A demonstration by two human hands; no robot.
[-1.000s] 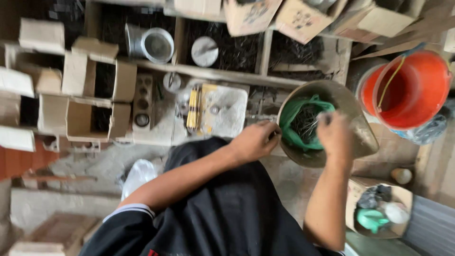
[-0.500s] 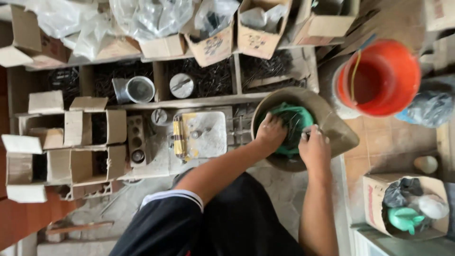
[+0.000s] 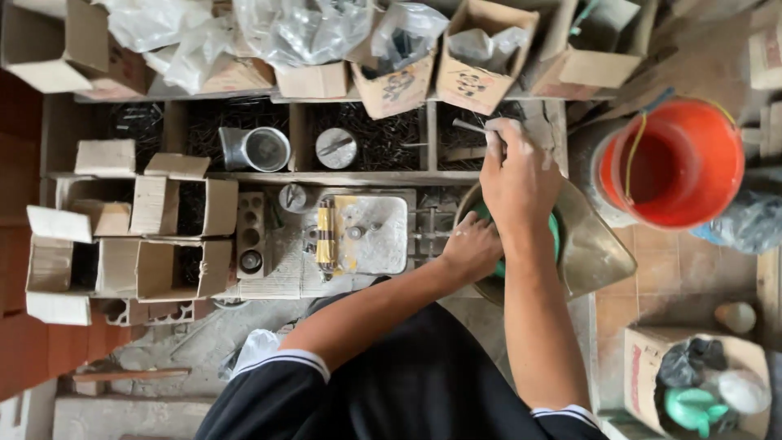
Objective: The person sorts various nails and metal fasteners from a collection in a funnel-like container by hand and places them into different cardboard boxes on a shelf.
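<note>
Hands (image 3: 515, 175) — two — at one metal pan (image 3: 599, 253).

A metal scale pan (image 3: 599, 253) sits at centre right, with a bowl (image 3: 554, 232) inside it. The left hand (image 3: 471, 248) rests on the pan's near left rim; the right hand (image 3: 515, 175) is raised over its far side, fingers (image 3: 493, 134) pinching a nail (image 3: 468, 126). Left of the pan lies a weighing scale (image 3: 362, 236), and further left a cluster of open cardboard boxes (image 3: 130, 236). Behind these runs a divided tray of nails (image 3: 375, 143) holding a metal cup (image 3: 265, 149). Right of the pan stands a bucket (image 3: 672, 163).
</note>
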